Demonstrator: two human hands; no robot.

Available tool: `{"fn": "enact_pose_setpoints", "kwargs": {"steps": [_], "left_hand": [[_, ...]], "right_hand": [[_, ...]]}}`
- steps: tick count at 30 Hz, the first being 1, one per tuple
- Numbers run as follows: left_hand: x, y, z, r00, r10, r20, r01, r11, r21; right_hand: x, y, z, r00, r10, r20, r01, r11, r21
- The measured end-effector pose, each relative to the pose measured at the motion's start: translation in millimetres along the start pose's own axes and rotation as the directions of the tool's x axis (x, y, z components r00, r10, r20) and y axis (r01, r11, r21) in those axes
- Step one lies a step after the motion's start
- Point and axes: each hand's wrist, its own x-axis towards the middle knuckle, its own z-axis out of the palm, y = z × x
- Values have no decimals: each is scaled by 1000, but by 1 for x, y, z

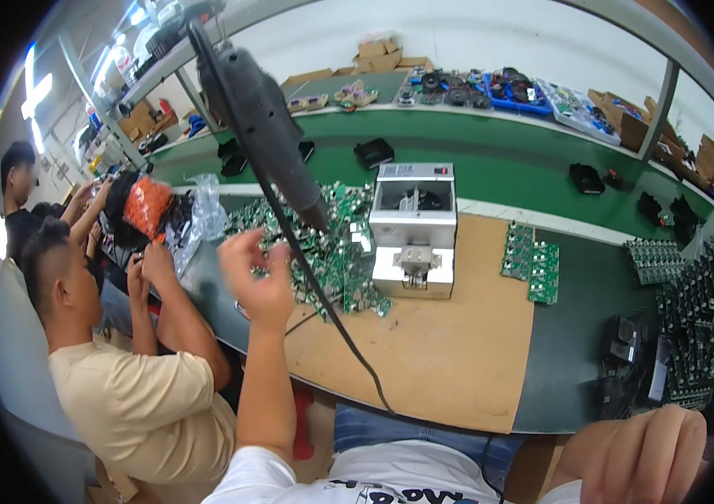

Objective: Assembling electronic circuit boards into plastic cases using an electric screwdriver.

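Note:
My left hand (258,275) is raised over the left part of the bench, beside a heap of small green circuit boards (342,220). Its fingers are half curled and apart, a little blurred, with nothing visible in them. A dark electric screwdriver (260,122) hangs tip down above the heap, its cord (332,307) running in front of my left hand. My right hand (647,458) is close up at the lower right, fingers curled inward; their tips and anything in them are hidden. A silver screw feeder (414,231) stands upright on the brown mat (458,361).
Two green circuit board panels (544,273) lie right of the feeder. More panels (710,302) are stacked at the far right, near dark parts (623,344). Behind runs a green conveyor (491,155) carrying black housings (374,153). A co-worker (134,386) sits at my left.

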Motion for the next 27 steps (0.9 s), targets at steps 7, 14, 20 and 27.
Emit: {"fn": "enact_pose_setpoints", "kwargs": {"steps": [7,14,20,27], "left_hand": [[21,132,-78,981,1,195,194,104,-975],[16,185,-100,822,362,440,562,-641,-522],[17,176,-98,818,397,416,563,-704,-434],[10,162,-109,814,369,449,542,-761,-357]], "right_hand": [[13,1,12,959,175,-223,-163,984,71],[15,26,-14,943,223,-249,-208,974,88],[21,57,-41,907,229,-353,-223,973,59],[16,68,-59,900,202,-387,-182,979,89]]}}
